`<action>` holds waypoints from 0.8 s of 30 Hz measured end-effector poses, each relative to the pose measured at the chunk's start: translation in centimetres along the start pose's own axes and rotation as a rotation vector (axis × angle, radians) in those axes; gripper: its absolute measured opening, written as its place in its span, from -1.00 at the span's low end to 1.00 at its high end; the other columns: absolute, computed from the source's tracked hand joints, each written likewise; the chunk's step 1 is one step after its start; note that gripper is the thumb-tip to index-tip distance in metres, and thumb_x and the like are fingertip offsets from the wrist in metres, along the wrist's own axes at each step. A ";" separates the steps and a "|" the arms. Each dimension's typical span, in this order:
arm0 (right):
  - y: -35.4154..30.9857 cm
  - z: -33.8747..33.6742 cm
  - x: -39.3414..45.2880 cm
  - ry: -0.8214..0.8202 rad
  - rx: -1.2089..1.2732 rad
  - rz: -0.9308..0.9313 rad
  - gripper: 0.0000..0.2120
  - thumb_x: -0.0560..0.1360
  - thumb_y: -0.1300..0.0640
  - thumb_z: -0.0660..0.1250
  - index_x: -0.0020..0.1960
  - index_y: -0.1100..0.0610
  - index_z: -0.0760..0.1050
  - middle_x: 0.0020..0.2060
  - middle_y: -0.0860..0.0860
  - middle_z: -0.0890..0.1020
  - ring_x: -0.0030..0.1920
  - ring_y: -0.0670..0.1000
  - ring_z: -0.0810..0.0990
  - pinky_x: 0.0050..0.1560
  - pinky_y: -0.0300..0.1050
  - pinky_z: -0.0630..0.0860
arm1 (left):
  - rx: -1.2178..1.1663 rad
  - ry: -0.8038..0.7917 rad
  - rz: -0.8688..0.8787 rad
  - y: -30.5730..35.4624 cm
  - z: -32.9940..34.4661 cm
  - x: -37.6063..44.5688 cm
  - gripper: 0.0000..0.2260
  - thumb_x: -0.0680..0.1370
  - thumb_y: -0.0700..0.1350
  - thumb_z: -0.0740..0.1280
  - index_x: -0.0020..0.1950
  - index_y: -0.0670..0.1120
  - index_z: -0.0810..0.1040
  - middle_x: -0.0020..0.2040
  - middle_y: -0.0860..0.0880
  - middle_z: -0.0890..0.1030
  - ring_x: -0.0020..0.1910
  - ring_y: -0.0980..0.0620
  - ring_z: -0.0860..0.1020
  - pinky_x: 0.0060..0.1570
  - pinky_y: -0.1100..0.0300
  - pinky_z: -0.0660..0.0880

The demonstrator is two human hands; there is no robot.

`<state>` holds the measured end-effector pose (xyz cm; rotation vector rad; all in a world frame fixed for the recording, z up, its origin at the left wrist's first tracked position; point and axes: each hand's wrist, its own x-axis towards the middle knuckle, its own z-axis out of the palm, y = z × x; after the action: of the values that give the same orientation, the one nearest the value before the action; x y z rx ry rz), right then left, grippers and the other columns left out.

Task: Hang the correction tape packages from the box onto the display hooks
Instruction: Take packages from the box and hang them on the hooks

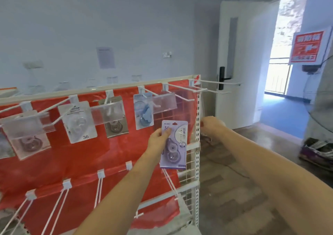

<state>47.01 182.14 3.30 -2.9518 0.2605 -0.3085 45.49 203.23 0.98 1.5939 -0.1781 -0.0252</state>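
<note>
Left hand holding a correction tape package at the rack's right edge.

The left hand (157,137) pinches the flat lilac carded package (173,144) by its upper left, upright before the red-backed display rack (198,144); the right hand (211,126), fingers curled, reaches beside the perforated white upright under bare wire hooks (182,90).

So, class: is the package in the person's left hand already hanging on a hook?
No, the left hand holds the package in front of the red panel, below the hooks.
</note>
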 end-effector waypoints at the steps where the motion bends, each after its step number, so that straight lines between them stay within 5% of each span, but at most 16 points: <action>1: 1.1 -0.5 0.3 0.004 -0.013 -0.007 -0.78 0.56 0.12 0.16 0.07 0.13 0.54 0.02 0.08 0.62 -0.05 0.11 0.58 -0.12 -0.10 0.46 | 0.019 -0.004 0.034 0.6 1.6 0.1 -0.90 0.57 -0.09 0.33 -0.13 -0.06 0.55 -0.11 -0.15 0.64 -0.14 -0.09 0.59 -0.07 0.04 0.55; 4: 3.8 -1.6 0.8 -0.036 -0.056 -0.036 -0.76 0.56 0.15 0.14 0.11 0.17 0.53 0.06 0.12 0.59 0.07 0.15 0.56 -0.01 -0.06 0.45 | 0.000 0.020 0.143 1.9 5.6 -0.2 -0.91 0.57 -0.11 0.32 -0.13 -0.05 0.53 -0.08 -0.14 0.65 -0.07 -0.12 0.61 0.00 -0.01 0.57; 8: 5.8 -1.5 1.5 -0.074 -0.109 -0.083 -0.76 0.54 0.19 0.16 0.13 0.19 0.53 0.07 0.14 0.61 0.05 0.14 0.58 -0.07 -0.13 0.41 | -0.102 0.138 0.234 3.6 8.2 -1.5 -0.95 0.58 -0.14 0.31 -0.08 -0.07 0.52 -0.27 0.07 0.58 -0.35 0.19 0.56 -0.37 0.39 0.49; 13: 5.8 -0.7 2.1 -0.097 -0.068 -0.199 -0.73 0.57 0.15 0.13 0.16 0.20 0.51 0.09 0.15 0.60 0.00 0.15 0.56 -0.06 -0.11 0.41 | -0.108 0.233 0.301 4.7 8.3 -2.3 -0.86 0.60 -0.12 0.28 -0.16 -0.06 0.49 -0.28 0.07 0.55 -0.38 0.31 0.51 -0.41 0.46 0.40; 18: 4.1 0.8 2.6 -0.114 -0.055 -0.281 -0.77 0.56 0.09 0.17 0.12 0.14 0.52 0.04 0.09 0.62 -0.02 0.10 0.57 0.06 0.01 0.54 | -0.116 0.314 0.239 5.0 8.2 -1.9 -0.91 0.59 -0.09 0.29 0.05 -0.06 0.54 -0.05 0.03 0.62 -0.04 0.05 0.58 -0.15 0.31 0.50; 21: 2.9 1.1 2.6 -0.136 -0.055 -0.320 -0.78 0.55 0.09 0.18 0.08 0.15 0.53 0.02 0.09 0.62 -0.08 0.08 0.55 -0.02 -0.05 0.52 | -0.072 0.325 0.270 5.3 8.4 -1.3 -0.91 0.60 -0.10 0.29 0.05 -0.07 0.54 -0.10 0.07 0.60 -0.10 0.11 0.57 -0.18 0.36 0.49; 24: 2.0 1.2 2.7 -0.171 -0.074 -0.351 -0.79 0.55 0.13 0.16 0.04 0.17 0.53 0.00 0.09 0.60 -0.08 0.10 0.53 -0.08 -0.10 0.44 | 0.007 0.345 0.296 5.5 8.9 -0.7 -0.92 0.59 -0.07 0.29 -0.09 -0.02 0.53 -0.12 0.03 0.60 -0.10 0.05 0.56 -0.06 0.17 0.50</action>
<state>49.57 179.87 2.33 -3.0624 -0.2764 -0.0872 43.17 194.42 6.09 1.5398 -0.1428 0.4776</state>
